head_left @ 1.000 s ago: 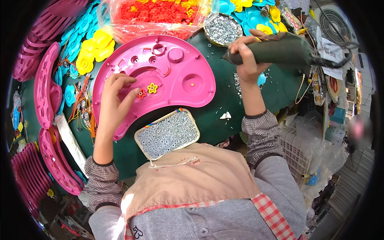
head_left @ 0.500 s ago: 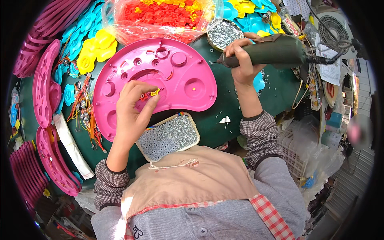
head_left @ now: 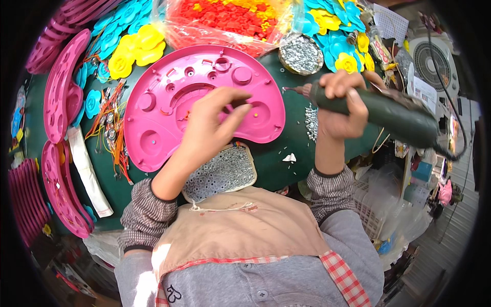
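My right hand [head_left: 345, 105] is wrapped round a dark green electric screwdriver [head_left: 396, 117], its bit pointing left toward the bench. Over the lower middle of a curved pink plastic shell [head_left: 268, 123] hovers my left hand [head_left: 217, 115]. Its thumb and forefinger are apart, and no part shows between them; the other fingers are partly hidden. The shell lies with its posts and round recesses facing up. A small red piece [head_left: 187, 116] shows in it beside my left hand. Just below, a tray [head_left: 220, 171] holds screws and washers, partly covered by my left forearm.
A clear bag [head_left: 220, 25] of red and yellow parts stands behind the shell, with a round tin [head_left: 302, 53] of screws to its right. Yellow flower shapes [head_left: 135, 51], wired components [head_left: 110, 133] and more pink shells [head_left: 61, 92] lie left. Loose screws [head_left: 311, 123] lie near the screwdriver.
The small yellow piece no longer shows in my left fingers, which have moved right and spread apart. My right hand has moved right and down with the screwdriver, tilting its rear end lower.
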{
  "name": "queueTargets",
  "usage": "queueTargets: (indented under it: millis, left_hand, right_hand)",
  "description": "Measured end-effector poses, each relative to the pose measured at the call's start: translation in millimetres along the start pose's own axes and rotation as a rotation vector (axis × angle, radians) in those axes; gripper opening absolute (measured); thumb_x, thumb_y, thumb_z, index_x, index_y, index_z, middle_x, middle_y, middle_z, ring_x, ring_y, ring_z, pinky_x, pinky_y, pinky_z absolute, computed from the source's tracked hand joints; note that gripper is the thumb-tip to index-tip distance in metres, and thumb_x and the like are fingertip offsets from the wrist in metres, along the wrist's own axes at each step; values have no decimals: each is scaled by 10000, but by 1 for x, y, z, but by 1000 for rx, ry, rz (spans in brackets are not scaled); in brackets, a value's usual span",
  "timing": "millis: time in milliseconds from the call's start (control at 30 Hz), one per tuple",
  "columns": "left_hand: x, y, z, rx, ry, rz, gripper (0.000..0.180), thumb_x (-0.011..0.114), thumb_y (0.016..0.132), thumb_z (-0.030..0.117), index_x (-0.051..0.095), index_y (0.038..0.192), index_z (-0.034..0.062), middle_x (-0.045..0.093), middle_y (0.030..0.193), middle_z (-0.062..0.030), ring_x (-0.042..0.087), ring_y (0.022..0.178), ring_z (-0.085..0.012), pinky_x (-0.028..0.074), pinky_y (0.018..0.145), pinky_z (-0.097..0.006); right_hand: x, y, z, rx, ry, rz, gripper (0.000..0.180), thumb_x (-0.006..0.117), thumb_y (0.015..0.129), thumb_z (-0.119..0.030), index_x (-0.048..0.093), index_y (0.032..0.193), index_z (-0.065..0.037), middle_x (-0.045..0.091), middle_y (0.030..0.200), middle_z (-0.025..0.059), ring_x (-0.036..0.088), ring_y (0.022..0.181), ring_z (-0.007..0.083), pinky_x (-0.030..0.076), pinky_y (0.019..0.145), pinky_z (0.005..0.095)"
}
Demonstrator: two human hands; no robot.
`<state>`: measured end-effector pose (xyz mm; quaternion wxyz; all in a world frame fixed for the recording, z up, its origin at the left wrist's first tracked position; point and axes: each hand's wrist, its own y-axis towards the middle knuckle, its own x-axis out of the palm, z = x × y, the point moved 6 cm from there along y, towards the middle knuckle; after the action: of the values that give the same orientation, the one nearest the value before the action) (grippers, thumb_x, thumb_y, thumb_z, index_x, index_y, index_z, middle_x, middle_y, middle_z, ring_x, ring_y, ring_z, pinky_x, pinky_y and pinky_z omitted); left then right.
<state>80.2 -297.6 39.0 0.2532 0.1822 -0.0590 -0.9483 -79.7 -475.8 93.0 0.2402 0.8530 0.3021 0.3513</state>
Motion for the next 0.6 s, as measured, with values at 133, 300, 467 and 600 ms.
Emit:
queueTargets:
  millis: [133, 300, 467, 600]
  left_hand:
    - [38, 16, -4, -143, -252, -162, 396, 788, 947, 106, 684, 1320, 25, 736, 1024, -36, 659, 899, -83, 534, 778, -262]
    - [31, 4, -16, -229, -345, -130, 190, 790, 938, 68, 748, 1108, -6, 725, 868, -31, 651, 726, -89, 524, 654, -248]
    - [9, -9, -4, 66, 27, 39, 119, 832, 863, 50, 741, 928, 8, 691, 793, -120, 677, 666, -230, 537, 617, -335]
    - [7, -17, 3, 195, 141, 32, 151, 838, 840, 6, 738, 953, 3, 690, 805, -104, 673, 670, -215, 533, 621, -319]
  right_hand:
    - [18, -9, -18, 60, 132, -22, 571, 523, 891, -111, 408, 1450, -93, 575, 834, 103, 568, 714, 219, 532, 786, 471]
    - [37, -17, -18, 77, 127, -65, 556, 550, 899, -120, 438, 1443, -93, 576, 814, 100, 571, 694, 219, 536, 743, 458]
    - [49, -24, -17, 121, 147, -111, 553, 579, 902, -115, 423, 1432, -109, 590, 816, 96, 571, 685, 225, 536, 735, 447]
    - [65, -31, -18, 174, 136, -165, 566, 659, 913, -122, 417, 1425, -133, 601, 812, 87, 579, 698, 215, 542, 757, 435]
